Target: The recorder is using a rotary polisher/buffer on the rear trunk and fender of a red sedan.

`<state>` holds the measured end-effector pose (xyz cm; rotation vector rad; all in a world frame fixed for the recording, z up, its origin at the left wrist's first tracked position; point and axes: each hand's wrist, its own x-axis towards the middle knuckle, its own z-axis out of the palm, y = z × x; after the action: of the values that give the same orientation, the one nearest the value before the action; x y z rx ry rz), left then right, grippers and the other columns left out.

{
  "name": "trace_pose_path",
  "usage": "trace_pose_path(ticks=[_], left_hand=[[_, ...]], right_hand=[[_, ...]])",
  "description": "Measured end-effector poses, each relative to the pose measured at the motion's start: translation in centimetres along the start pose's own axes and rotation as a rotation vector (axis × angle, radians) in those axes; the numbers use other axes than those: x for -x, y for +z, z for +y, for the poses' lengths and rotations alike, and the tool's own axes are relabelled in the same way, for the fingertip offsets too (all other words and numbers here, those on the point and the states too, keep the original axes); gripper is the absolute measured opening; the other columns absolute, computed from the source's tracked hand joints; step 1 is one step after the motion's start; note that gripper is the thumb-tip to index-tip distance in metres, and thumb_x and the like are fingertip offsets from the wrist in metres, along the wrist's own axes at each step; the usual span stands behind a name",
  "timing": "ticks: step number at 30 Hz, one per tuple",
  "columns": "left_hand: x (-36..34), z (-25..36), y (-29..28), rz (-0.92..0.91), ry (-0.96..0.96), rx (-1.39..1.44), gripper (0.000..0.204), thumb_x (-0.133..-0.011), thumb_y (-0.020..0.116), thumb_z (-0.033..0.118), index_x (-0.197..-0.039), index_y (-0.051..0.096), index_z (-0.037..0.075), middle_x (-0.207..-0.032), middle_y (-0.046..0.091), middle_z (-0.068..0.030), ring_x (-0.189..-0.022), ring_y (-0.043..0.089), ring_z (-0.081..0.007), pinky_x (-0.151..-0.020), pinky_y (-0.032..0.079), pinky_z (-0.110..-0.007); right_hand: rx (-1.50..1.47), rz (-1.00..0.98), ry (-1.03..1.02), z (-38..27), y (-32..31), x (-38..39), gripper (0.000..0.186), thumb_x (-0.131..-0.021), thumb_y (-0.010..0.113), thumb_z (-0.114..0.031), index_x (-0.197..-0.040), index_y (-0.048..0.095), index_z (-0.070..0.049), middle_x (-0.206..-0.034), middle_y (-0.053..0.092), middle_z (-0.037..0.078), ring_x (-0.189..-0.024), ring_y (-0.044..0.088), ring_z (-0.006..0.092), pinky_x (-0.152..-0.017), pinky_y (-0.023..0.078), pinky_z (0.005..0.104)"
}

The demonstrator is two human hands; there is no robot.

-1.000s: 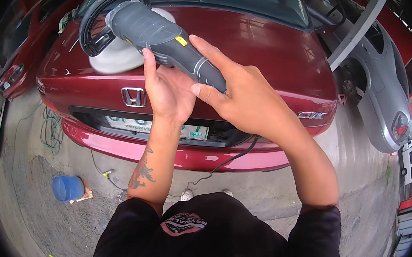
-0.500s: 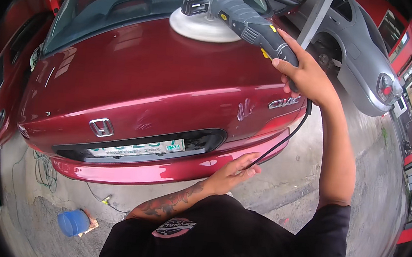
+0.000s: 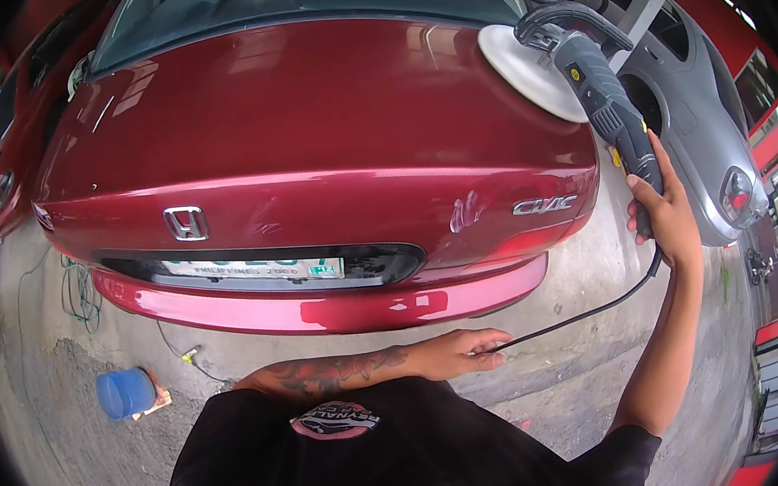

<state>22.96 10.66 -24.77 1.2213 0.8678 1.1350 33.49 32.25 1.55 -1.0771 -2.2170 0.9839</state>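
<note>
My right hand (image 3: 662,206) grips the black handle of a grey polisher (image 3: 600,95) at the upper right. The polisher's wide white pad (image 3: 527,76) lies at the right corner of the dark red car's trunk lid (image 3: 309,104), near the rear window; whether it touches cannot be told. Its black cord (image 3: 570,312) runs down from the handle to my left hand (image 3: 467,354), whose fingers are loosely closed round it, low in front of the rear bumper (image 3: 373,307). A pale smear (image 3: 467,213) marks the trunk's rear face.
A silver car (image 3: 723,181) and a grey post (image 3: 640,14) stand to the right, another red car (image 3: 28,96) to the left. On the concrete floor are a blue container (image 3: 121,395), a coiled green hose (image 3: 84,293) and a thin cable (image 3: 169,344).
The polisher has swung from the left of the trunk to its right corner. My left hand has left the tool and come down to the cord.
</note>
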Motion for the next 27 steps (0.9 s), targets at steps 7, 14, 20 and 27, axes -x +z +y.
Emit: trace_pose_path(ticks=[7, 14, 20, 27], left_hand=[[0.4, -0.2, 0.2, 0.011, -0.035, -0.108, 0.065, -0.101, 0.055, 0.048, -0.144, 0.045, 0.000, -0.127, 0.060, -0.0218, -0.120, 0.058, -0.0254, -0.104, 0.043, -0.037], [2.4, 1.7, -0.8, 0.069, -0.032, -0.078, 0.062, -0.102, 0.056, 0.043, -0.146, 0.043, 0.000, -0.128, 0.060, -0.0184, -0.123, 0.057, -0.0219, -0.105, 0.043, -0.035], [3.0, 2.4, -2.6, 0.019, 0.109, 0.113, 0.072, -0.097, 0.065, 0.035, -0.150, 0.032, 0.000, -0.141, 0.050, -0.0182, -0.134, 0.048, -0.0257, -0.113, 0.035, -0.041], [1.3, 5.8, -4.0, 0.017, 0.221, 0.255, 0.092, -0.086, 0.074, 0.040, -0.154, 0.025, 0.002, -0.137, 0.051, -0.0152, -0.132, 0.048, -0.0244, -0.113, 0.032, -0.042]], right_hand=[[-0.079, -0.182, -0.232, -4.2, 5.4, 4.0, 0.075, -0.089, 0.068, -0.007, -0.156, 0.035, -0.021, -0.089, 0.060, 0.004, -0.053, 0.055, 0.0078, -0.042, 0.042, 0.0235], [0.075, -0.437, -0.557, -8.7, 11.8, 6.2, 0.074, -0.091, 0.066, -0.017, -0.156, 0.032, -0.019, -0.087, 0.067, 0.025, -0.071, 0.069, 0.0364, -0.074, 0.051, 0.0445], [0.059, -0.519, -0.570, -8.5, 11.7, 8.1, 0.080, -0.091, 0.068, -0.015, -0.159, 0.027, -0.024, -0.108, 0.069, 0.022, -0.074, 0.070, 0.0334, -0.075, 0.053, 0.0385], [0.015, -0.297, -0.557, -2.9, 5.4, 9.4, 0.076, -0.090, 0.067, -0.013, -0.156, 0.031, -0.024, -0.090, 0.070, 0.021, -0.068, 0.069, 0.0315, -0.070, 0.052, 0.0422]])
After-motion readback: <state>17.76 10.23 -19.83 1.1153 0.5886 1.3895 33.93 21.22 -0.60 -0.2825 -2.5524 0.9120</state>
